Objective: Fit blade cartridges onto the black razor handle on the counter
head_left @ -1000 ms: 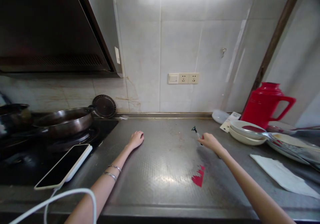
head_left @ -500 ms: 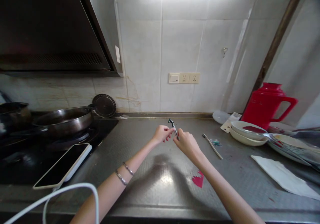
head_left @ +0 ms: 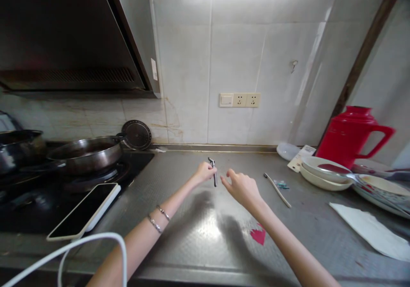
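1. Pinched closed around the slim razor-like tool (head_left: 215, 181) with the left hand's (head_left: 203, 172) grip; holding it roughly upright, head uppermost, above the bench (head_left: 320, 231).
2. Loosely open at the right hand (head_left: 241, 186), with fingers partly curled, apparently holding nothing, just beside the tool but apart from it.
3. Probably at the end of a pass from right to left; calls next for a steady left pinch and clearance from the right fingers.
4. Compared with the earlier frame, released by the right hand and supported by the left alone.
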Demonstrator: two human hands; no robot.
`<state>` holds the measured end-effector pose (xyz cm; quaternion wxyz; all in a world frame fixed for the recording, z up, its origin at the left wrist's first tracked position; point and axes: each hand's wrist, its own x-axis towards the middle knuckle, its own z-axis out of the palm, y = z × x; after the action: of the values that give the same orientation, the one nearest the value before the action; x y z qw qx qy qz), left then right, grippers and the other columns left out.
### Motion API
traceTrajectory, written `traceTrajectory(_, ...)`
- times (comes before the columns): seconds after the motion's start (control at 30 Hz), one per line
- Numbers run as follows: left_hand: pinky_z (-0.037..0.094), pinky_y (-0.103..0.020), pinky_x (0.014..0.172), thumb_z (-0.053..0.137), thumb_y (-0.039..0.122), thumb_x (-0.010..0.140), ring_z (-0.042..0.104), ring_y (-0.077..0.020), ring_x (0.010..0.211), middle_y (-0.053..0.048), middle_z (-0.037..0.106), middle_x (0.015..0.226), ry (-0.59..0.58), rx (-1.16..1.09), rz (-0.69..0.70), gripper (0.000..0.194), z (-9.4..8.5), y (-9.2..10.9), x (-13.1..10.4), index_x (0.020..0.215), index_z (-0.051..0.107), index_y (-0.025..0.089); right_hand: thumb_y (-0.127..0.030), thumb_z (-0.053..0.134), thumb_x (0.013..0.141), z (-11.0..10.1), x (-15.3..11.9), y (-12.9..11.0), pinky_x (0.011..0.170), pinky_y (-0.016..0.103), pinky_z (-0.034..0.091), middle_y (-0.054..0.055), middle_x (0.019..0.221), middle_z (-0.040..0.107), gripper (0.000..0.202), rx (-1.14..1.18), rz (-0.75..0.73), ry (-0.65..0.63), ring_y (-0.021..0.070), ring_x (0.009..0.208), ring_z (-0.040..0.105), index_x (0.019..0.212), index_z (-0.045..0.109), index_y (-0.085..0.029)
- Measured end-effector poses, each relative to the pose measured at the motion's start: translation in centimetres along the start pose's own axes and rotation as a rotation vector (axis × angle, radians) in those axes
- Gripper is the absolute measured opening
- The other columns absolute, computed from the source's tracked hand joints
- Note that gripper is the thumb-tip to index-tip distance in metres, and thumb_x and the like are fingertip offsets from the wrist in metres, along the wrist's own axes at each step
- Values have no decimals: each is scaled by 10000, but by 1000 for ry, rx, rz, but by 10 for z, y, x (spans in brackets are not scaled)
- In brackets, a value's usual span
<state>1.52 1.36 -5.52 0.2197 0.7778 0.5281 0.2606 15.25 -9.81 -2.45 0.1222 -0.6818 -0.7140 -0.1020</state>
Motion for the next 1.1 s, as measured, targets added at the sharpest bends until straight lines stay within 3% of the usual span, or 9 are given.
traceTrajectory(0.2, 321, -200, 488, 510, 188, 682, 513, -118, 531, -6, 535, 482, -95, 239, -59, 175, -9, -44, 16, 540, 590, 124, -424, 332, 876, 6, 3, 51, 566, 273, 392, 99, 772, 681, 363, -14, 100, -39, 243, 737, 652, 866, 619, -202)
traceTrajectory(0.37, 363, -191, 524, 511, 189, 693, 579, -139, 634, -51, 635, 626, -155, 351, -86, 154, -4, -63, 27, 644, 640, 121, -393, 346, 841, 18, 6, 95, 584, 301, 402, 113, 829, 678, 339, -15, 210, -99, 273, 780, 646, 845, 627, -202)
traceTrajectory(0.63, 378, -192, 513, 524, 232, 699, 605, -151, 637, -90, 673, 688, -188, 400, -97, 186, 0, -71, 36, 663, 659, 110, -401, 343, 817, 39, 1, 147, 618, 338, 424, 132, 889, 664, 352, 11, 347, -227, 303, 831, 634, 855, 632, -203)
traceTrajectory(1.1, 411, -250, 586, 530, 391, 714, 626, -202, 667, -90, 655, 644, -89, 358, -155, 290, 2, -67, 21, 632, 655, 142, -344, 417, 789, 52, -9, 200, 587, 297, 393, 126, 869, 666, 264, 44, 374, -284, 281, 817, 637, 820, 630, -193)
